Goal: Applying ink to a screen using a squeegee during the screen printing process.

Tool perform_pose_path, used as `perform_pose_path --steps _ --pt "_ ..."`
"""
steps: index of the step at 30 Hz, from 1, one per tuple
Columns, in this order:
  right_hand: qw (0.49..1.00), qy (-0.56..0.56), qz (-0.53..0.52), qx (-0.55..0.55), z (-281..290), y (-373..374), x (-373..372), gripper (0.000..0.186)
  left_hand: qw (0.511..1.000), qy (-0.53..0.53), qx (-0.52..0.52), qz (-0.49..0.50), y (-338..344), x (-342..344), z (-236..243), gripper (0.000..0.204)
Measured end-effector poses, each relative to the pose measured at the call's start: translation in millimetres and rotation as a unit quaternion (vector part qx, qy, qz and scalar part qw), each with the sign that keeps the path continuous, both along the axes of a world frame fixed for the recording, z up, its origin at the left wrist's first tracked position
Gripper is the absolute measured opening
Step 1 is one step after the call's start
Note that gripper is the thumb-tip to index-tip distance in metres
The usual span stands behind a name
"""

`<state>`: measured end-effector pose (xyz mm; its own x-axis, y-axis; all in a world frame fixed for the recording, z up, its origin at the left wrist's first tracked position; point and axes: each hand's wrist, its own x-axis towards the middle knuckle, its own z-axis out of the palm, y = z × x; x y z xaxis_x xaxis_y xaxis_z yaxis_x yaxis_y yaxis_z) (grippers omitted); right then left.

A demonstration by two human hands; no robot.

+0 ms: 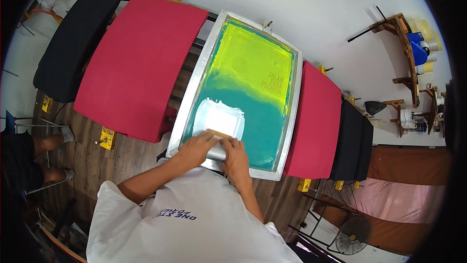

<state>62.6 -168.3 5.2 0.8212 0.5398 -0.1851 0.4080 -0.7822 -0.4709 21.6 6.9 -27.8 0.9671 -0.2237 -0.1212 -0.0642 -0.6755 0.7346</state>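
Both of my hands grip a squeegee (217, 153) at the near end of a screen printing frame. My left hand (196, 147) is closed on its left side, and my right hand (234, 158) is closed on its right side. Just beyond the squeegee, a patch of white ink (219, 116) lies on the mesh (265, 136). Teal covers the mesh's near part and yellow-green its far part, where faint lettering shows. A silver metal rim (195, 85) surrounds the mesh. The squeegee's lower edge and some fingertips are hidden.
Red fabric-covered boards (141, 63) (316, 126) flank the screen, with black ones (73, 49) (352, 146) farther out. Yellow clamps (107, 138) sit at the board ends. A seated person's legs (48, 158) are at left. Wall shelves (406, 58) and a fan (352, 236) stand at right.
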Motion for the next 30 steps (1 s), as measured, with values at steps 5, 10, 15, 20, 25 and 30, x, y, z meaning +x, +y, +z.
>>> perform_pose_path --steps 5,10,15,20,25,30 --pt "1.000 0.021 -0.014 0.008 12.2 -4.4 -21.1 0.058 0.999 0.046 -0.019 -0.023 -0.5 -17.4 17.3 0.055" --pt "0.999 -0.001 0.027 -0.024 17.4 4.7 34.8 0.048 0.998 0.063 -0.015 -0.002 11.8 32.9 34.4 0.054" --pt "0.998 -0.026 0.036 -0.044 -2.5 20.3 113.3 0.036 0.999 0.010 0.042 0.010 23.7 108.3 14.4 0.034" --pt "0.997 0.042 0.007 -0.072 -2.8 32.6 132.4 0.036 0.997 0.018 0.070 -0.027 29.1 131.0 6.3 0.040" --pt "0.998 0.020 0.004 -0.060 -8.2 29.9 120.8 0.038 0.999 0.018 0.036 -0.031 26.0 120.5 -9.6 0.048" --pt "0.999 -0.044 -0.021 -0.016 -17.0 22.2 97.9 0.040 0.999 0.025 0.034 0.011 16.6 96.7 -1.4 0.049"
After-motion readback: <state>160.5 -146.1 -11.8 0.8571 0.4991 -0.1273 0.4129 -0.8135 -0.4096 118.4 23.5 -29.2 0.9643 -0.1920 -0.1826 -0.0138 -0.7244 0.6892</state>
